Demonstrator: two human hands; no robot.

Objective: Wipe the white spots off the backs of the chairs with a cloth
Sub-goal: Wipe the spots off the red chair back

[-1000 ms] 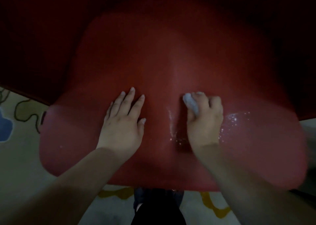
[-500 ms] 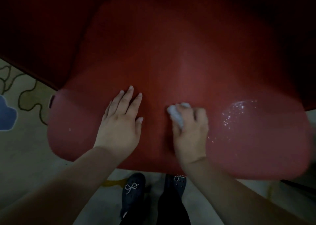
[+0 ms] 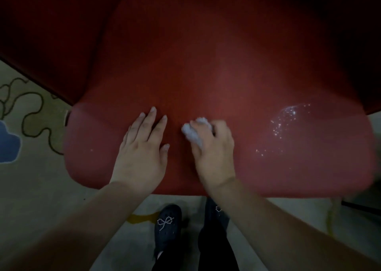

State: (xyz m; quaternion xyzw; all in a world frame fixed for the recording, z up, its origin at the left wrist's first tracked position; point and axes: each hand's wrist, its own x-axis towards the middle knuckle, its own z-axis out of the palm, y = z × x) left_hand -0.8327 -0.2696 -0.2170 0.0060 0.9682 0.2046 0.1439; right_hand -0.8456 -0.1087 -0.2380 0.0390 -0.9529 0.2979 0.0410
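Gripping a bunched white cloth [image 3: 193,133] against the middle of the red chair back [image 3: 206,81], the right hand [image 3: 212,149] has its fingers curled over the wad, presumably so that pressure goes straight down through it onto the plastic. The left hand [image 3: 142,149] lies flat just beside it, fingers straight and slightly spread, holding nothing; it probably steadies the chair against the rubbing. A cluster of white spots [image 3: 286,122] sits well apart on the right side of the back, untouched by the cloth, and one small fleck [image 3: 91,150] shows toward the left edge, so by my reading most of the wiping is left to do. Compared with a second ago, the cloth hand has slid leftward toward the flat hand, the streak of specks that lay beside its thumb is no longer visible, and the larger patch on the right lies fully uncovered. The left hand has hardly shifted on the chair. Below the chair edge, dark shoes with beaded bows [image 3: 167,223] now stand on the patterned floor [image 3: 31,178], where earlier little of them showed.
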